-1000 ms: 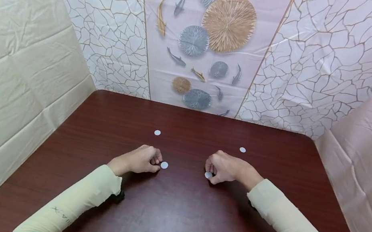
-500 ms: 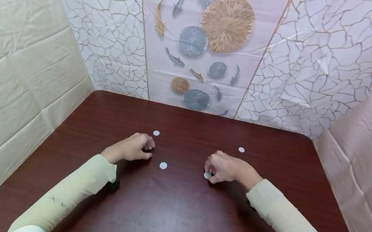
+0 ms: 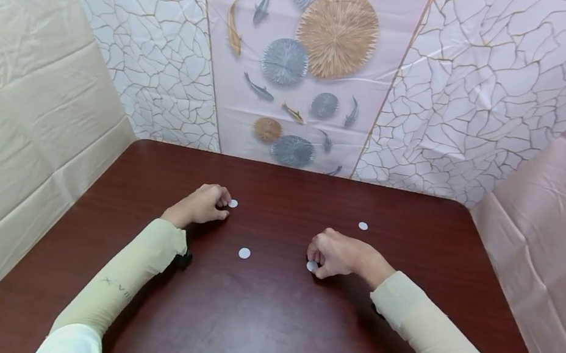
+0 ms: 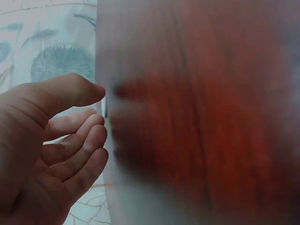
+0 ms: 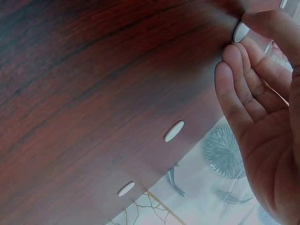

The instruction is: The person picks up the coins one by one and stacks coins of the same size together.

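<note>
In the head view my left hand [image 3: 201, 203] is over the table's left half, its fingertips next to a far white disc [image 3: 233, 203]. The left wrist view shows its thumb and fingers apart, with a thin pale edge [image 4: 104, 108] of a disc beyond the gap. My right hand [image 3: 337, 254] rests low on the table. Its thumb and forefinger pinch another white disc [image 5: 241, 31], flat on the tabletop. A third white disc [image 3: 245, 253] lies left of the right hand, apart from both hands. One more white disc [image 3: 363, 226] lies farther back on the right.
The dark red-brown wooden table [image 3: 247, 331] has rounded far corners. A patterned cloth [image 3: 298, 80] hangs behind it. Pale cloth walls [image 3: 13, 158] flank both sides. The right wrist view also shows discs [image 5: 174, 131] toward the far table edge.
My left hand has left the near-left disc and moved back and to the left, up to the far-left disc. The right hand stays at its disc. The head view shifts slightly.
</note>
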`<state>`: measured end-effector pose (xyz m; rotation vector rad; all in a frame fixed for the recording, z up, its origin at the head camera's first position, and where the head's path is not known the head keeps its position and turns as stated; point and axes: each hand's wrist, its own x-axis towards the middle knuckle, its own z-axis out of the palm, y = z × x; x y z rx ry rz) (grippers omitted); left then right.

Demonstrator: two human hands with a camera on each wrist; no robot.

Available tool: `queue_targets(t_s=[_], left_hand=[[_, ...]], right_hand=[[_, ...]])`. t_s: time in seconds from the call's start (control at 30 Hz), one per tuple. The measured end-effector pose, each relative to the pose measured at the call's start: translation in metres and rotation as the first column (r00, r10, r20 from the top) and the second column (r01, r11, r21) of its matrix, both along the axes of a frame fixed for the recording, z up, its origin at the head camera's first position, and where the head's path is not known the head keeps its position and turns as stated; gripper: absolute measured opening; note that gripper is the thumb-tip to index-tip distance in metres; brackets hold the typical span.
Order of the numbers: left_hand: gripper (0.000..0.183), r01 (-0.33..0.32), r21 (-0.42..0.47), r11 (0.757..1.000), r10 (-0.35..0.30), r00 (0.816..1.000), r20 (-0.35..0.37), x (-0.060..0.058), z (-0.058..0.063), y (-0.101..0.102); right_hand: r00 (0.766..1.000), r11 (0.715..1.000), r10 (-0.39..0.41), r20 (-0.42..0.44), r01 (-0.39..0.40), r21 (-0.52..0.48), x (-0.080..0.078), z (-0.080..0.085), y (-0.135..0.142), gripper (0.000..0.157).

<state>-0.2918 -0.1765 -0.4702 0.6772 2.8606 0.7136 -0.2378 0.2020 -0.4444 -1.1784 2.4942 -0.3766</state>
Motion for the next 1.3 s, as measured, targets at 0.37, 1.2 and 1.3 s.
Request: queue_targets(t_s=[0.37, 1.2, 1.3], left_hand=[[0.031, 0.058, -0.104, 0.993, -0.058, 0.998, 0.004, -0.023, 0.006, 0.003], [0.013, 0.128, -0.372, 0.919, -0.109, 0.991, 0.072, -0.048, 0.029, 0.034], [0.012, 0.128, -0.38, 0.916, -0.111, 0.992, 0.065, -0.048, 0.026, 0.032]], right_hand=[[1.0, 1.0, -0.003, 0.008, 0.003, 0.019, 0.0, 0.003, -0.002, 0.005], [1.0, 1.0, 0.017, -0.023, -0.017, -0.011, -0.001, 0.001, -0.001, 0.006], [1.0, 1.0, 0.008, 0.002, -0.008, -0.015, 0.001, 0.0, -0.002, 0.007]])
